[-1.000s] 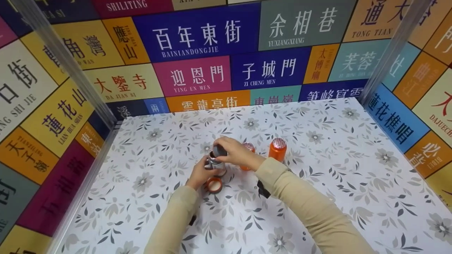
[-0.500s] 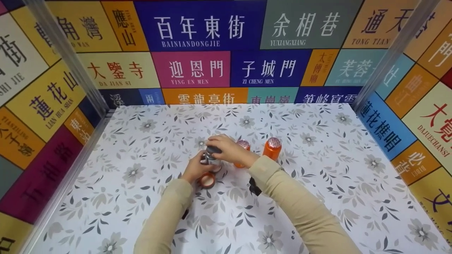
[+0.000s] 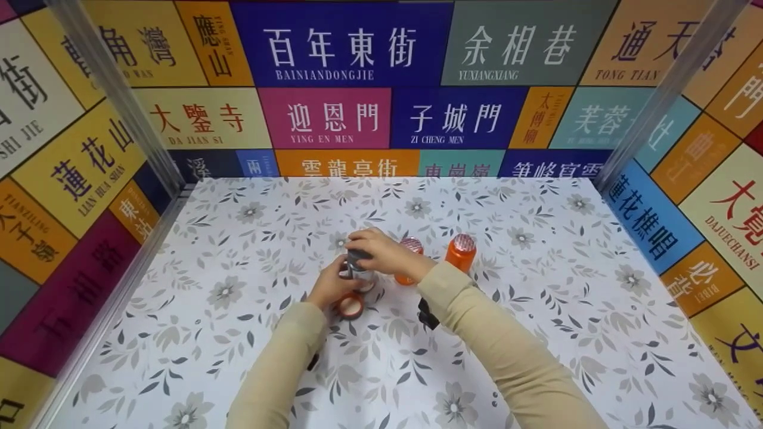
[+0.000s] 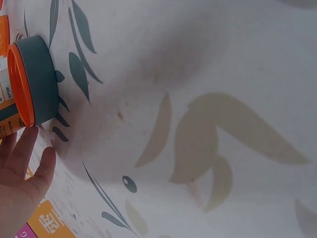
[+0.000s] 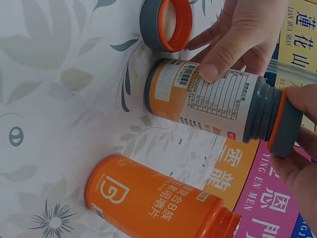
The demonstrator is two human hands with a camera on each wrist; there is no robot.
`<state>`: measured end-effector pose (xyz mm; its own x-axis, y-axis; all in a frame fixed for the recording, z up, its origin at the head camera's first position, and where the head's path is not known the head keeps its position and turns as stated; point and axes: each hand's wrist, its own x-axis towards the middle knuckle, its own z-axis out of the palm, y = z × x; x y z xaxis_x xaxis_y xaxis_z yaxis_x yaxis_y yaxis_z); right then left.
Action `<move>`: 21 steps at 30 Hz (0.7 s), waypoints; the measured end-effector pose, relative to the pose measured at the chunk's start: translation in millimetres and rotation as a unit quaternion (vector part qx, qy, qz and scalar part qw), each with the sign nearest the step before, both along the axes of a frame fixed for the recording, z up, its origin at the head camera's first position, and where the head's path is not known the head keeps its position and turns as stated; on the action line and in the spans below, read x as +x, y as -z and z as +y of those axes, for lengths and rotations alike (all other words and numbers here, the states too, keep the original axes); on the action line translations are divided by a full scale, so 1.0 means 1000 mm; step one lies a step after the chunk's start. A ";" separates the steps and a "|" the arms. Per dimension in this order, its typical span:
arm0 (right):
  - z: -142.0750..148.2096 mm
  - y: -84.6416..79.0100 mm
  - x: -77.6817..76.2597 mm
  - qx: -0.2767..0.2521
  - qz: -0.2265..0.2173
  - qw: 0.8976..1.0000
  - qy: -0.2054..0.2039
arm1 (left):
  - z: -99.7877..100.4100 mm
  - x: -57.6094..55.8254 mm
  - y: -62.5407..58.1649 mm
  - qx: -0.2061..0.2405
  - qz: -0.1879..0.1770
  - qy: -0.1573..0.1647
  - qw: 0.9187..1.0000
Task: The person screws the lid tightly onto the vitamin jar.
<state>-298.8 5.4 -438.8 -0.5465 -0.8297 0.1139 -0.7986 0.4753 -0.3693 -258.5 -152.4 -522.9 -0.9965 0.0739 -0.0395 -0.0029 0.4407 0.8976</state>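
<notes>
My left hand [image 3: 331, 286] grips a grey supplement bottle [image 5: 203, 96] with an orange and white label, its thumb across the label in the right wrist view. My right hand [image 3: 381, 250] holds a grey screw cap [image 5: 287, 129] with an orange rim at the bottle's neck, fingers around its side. A second cap [image 3: 350, 306], grey outside and orange inside, lies open side up beside the bottle's base. In the left wrist view, the left fingers show right by this lying cap [image 4: 42, 82]. Behind my right wrist stands an orange bottle [image 5: 153, 198] with a silver seal.
Another orange bottle [image 3: 461, 253] with a silver seal stands farther right, close to my right sleeve [image 3: 506, 339]. A flower-patterned cloth [image 3: 238, 333] covers the table. Walls with coloured street-name panels [image 3: 334, 44] enclose the back and both sides.
My right hand has brought the cap from a tilted position over the bottle's mouth down onto the neck. The left hand keeps its grip. The head view has shifted slightly.
</notes>
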 end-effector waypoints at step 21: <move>-0.001 -0.004 -0.004 0.061 -0.061 0.996 -0.018 | 0.001 0.000 0.000 0.008 -0.022 -0.009 1.000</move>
